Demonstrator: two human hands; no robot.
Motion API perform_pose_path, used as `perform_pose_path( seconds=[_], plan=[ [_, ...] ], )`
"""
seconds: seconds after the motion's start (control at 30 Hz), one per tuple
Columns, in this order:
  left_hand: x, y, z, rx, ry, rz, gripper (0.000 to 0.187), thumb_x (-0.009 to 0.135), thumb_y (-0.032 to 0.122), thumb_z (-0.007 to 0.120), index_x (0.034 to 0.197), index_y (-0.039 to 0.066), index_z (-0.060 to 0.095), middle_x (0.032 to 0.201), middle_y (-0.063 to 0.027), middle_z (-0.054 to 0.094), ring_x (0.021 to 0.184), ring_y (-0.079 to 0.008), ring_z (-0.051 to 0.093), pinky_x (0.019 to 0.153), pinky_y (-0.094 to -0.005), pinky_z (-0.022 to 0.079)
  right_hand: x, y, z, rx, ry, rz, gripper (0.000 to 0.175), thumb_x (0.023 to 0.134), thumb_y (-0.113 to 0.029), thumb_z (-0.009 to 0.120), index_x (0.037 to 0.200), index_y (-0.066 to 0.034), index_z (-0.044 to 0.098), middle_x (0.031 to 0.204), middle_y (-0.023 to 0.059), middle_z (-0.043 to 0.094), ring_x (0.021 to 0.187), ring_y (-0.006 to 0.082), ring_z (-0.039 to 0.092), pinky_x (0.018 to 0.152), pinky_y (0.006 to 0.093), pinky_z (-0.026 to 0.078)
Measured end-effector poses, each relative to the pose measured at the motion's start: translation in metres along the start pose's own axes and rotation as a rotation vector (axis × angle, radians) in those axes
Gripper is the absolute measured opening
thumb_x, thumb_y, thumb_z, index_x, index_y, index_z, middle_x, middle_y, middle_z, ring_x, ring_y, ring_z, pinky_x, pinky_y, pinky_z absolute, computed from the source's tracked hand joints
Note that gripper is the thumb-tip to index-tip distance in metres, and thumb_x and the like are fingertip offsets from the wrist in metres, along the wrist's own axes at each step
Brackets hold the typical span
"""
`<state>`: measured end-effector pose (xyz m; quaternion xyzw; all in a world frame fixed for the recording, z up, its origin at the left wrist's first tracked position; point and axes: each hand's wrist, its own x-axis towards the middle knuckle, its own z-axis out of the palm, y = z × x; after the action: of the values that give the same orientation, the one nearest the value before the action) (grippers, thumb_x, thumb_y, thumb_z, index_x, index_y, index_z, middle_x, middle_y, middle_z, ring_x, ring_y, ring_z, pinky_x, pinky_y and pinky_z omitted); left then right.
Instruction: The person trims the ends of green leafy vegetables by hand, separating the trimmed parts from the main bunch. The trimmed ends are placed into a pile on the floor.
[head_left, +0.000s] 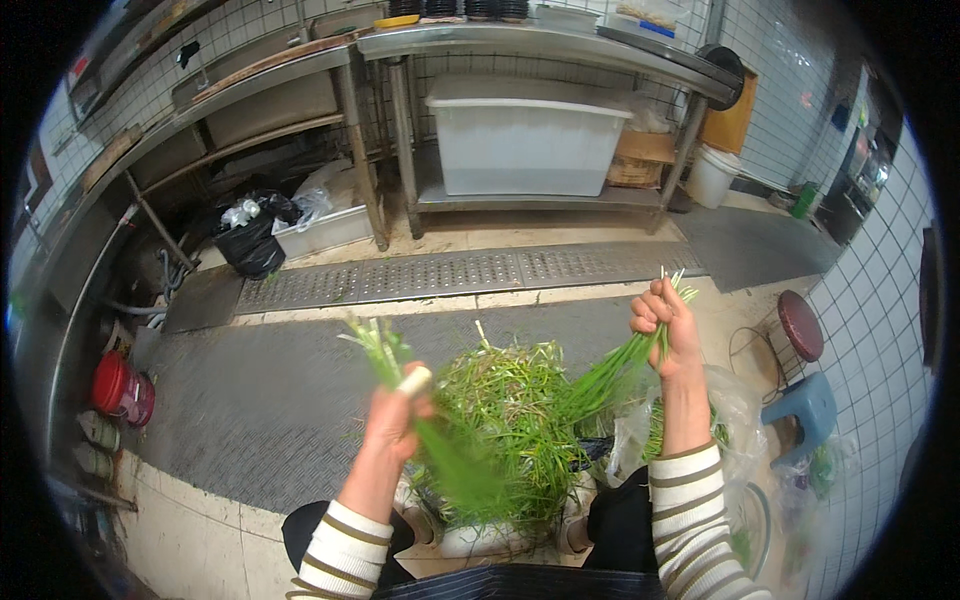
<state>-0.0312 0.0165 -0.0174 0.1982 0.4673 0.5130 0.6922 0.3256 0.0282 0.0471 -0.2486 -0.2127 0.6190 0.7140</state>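
My left hand (390, 420), blurred, grips a bunch of long green leafy stalks (375, 349), apparently chives. Their pale cut ends point up and away, while the leaves trail down towards the heap. A pale cylindrical piece (415, 382) shows at the thumb; I cannot tell whether it is a wrap. Higher up on the right, my right hand (670, 326) is closed around another bunch of green stalks (611, 371). White stem ends poke above that fist. Between my feet rises a heap of loose, tangled green and yellowed leaves (502, 405), whose base is mostly hidden.
Clear plastic bags (637, 435) with greens lie beside my right forearm. A blue plastic stool (806, 412) and a round red-topped stool (800, 326) stand right. Ahead run a perforated drain cover (442, 277) and a steel table (525, 37); a red bucket (120, 382) is left.
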Motion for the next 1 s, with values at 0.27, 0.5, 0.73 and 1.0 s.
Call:
perform_pose_path(
  seconds=[0.27,0.5,0.73,1.0],
  plan=[
    [-0.02,-0.011,0.025,-0.152,-0.493,-0.165,0.043,0.078,0.003,0.064,0.119,0.001,0.051,0.095,-0.0048,0.055,0.072,-0.0129,0.051,0.064,-0.0249,0.045,-0.031,0.076,0.056,-0.671,-0.136,0.373,0.02,0.086,-0.017,0.066,0.096,-0.0053,0.054,0.068,-0.0037,0.049,0.052,0.005,0.041,0.039,0.0173,0.034],
    [-0.028,-0.022,0.035,0.075,-0.501,-0.078,0.041,0.081,0.001,0.061,0.122,0.001,0.052,0.094,-0.0026,0.058,0.077,-0.0121,0.055,0.067,-0.0255,0.047,-0.059,0.127,0.08,-0.907,-0.289,0.298,0.016,0.085,-0.014,0.068,0.086,0.0005,0.061,0.073,0.0042,0.065,0.063,0.0103,0.062,0.056,0.0247,0.05],
    [-0.031,-0.024,0.035,-0.025,-0.407,-0.102,0.029,0.083,0.003,0.061,0.111,0.004,0.054,0.098,-0.0068,0.059,0.077,-0.0174,0.06,0.066,-0.0302,0.054,-0.056,0.127,0.074,-0.88,-0.239,0.253,0.012,0.087,-0.015,0.065,0.083,-0.0048,0.06,0.069,-0.0004,0.06,0.048,0.0038,0.045,0.041,0.0205,0.034],
    [-0.027,-0.02,0.035,-0.12,-0.308,-0.142,0.022,0.085,0.003,0.062,0.106,0.004,0.055,0.096,-0.0097,0.062,0.083,-0.023,0.065,0.07,-0.0345,0.057,-0.046,0.123,0.061,-0.621,-0.09,0.474,0.009,0.091,-0.014,0.062,0.089,-0.0088,0.054,0.061,-0.0077,0.043,0.045,0.0012,0.032,0.039,0.0194,0.022]
  ],
)
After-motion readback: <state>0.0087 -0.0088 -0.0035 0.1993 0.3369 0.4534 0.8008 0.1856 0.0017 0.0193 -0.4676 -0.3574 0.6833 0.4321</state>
